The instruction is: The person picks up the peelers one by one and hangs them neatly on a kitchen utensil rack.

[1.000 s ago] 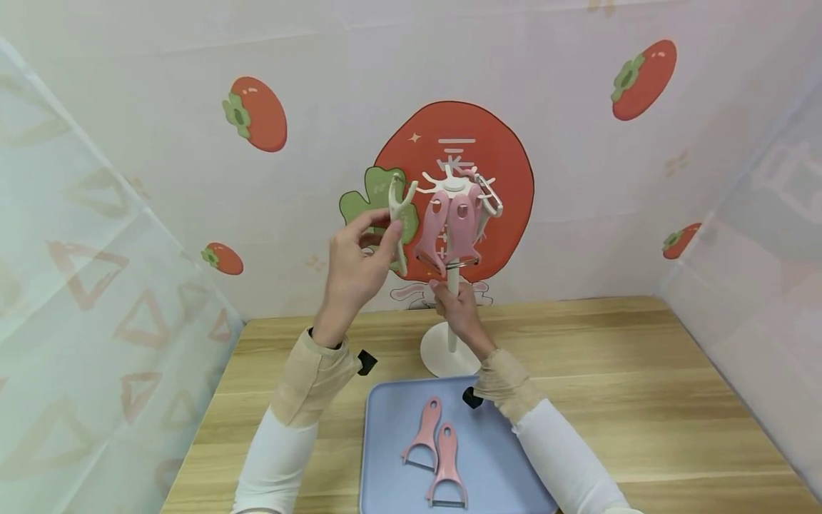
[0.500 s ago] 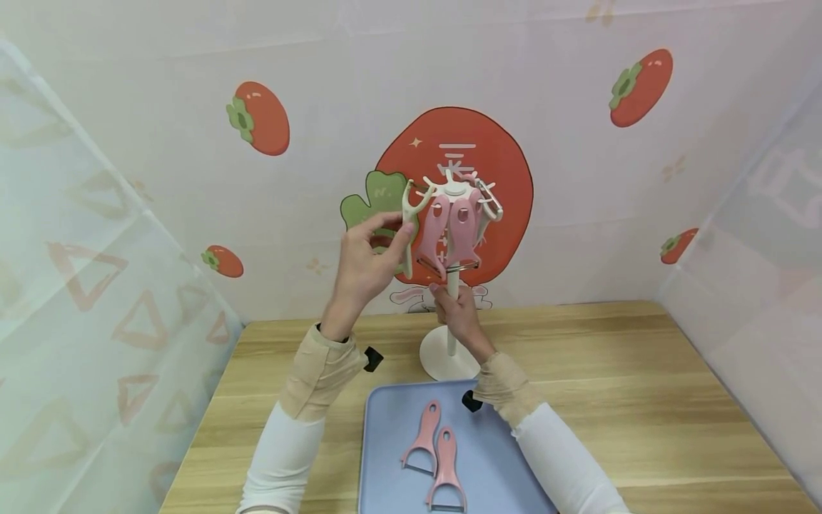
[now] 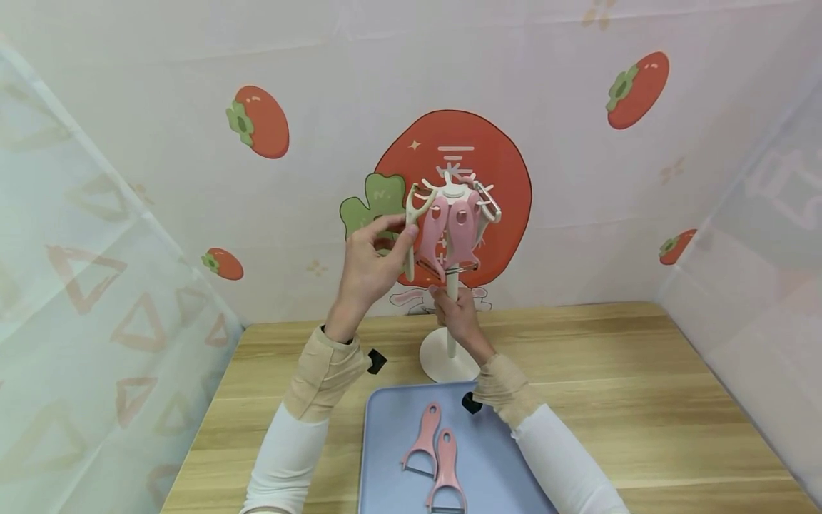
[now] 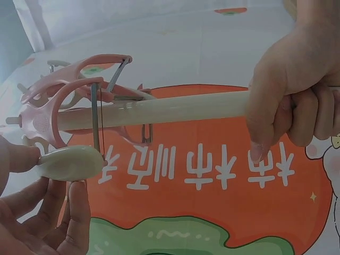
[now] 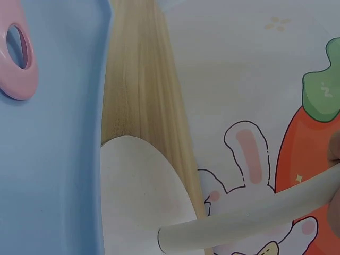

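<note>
My left hand (image 3: 371, 263) pinches a cream-white Y-shaped peeler (image 4: 71, 163) between thumb and fingers. Its forked head points up, beside the left prongs of a white hanging stand (image 3: 453, 191); whether it is on a prong I cannot tell. Pink peelers (image 3: 460, 232) hang by their handle holes from other prongs, blades down. At the stand's right, a pale peeler with a metal blade (image 3: 491, 207) hangs partly hidden. Below the hanging peelers, my right hand (image 3: 461, 315) grips the pole (image 5: 239, 215), its fingers wrapped round in the left wrist view.
A blue tray (image 3: 385, 435) lies on the wooden table (image 3: 610, 400) in front of the stand's round white base (image 3: 439, 360). Two pink peelers, one left (image 3: 428, 428) and one right (image 3: 447, 457), lie on it. A printed cloth wall (image 3: 321, 143) stands behind.
My left hand has carried the cream-white peeler rightward, up to the stand's left prongs. My right hand has kept its grip on the pole.
</note>
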Demonstrator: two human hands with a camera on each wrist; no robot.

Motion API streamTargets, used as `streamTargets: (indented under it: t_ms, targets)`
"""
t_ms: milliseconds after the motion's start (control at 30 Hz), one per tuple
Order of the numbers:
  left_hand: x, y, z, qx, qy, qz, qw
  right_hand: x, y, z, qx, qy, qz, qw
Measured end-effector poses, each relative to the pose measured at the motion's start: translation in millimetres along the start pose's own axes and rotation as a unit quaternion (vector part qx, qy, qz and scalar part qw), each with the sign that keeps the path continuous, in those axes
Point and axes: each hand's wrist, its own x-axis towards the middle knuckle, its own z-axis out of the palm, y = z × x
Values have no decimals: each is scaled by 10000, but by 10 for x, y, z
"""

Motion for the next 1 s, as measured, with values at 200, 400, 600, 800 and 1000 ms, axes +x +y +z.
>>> streamTargets:
  t_ms: [200, 400, 600, 800, 1000]
  targets:
    - [2, -18, 29, 8, 20, 29, 10000, 0, 8, 1, 49, 8, -69, 10000]
    - [-15, -45, 42, 103, 45, -19, 9999, -6, 0, -5, 59, -15, 39, 10000]
    - [-32, -52, 61, 140, -11, -148, 9998, -13, 13, -9, 55, -13, -21, 10000]
    - [-32, -55, 68, 226, -48, -192, 9995, -2, 29, -18, 62, -33, -17, 10000]
    - [-36, -60, 67, 194, -63, -207, 9996, 6, 24, -14, -31, -50, 36, 10000]
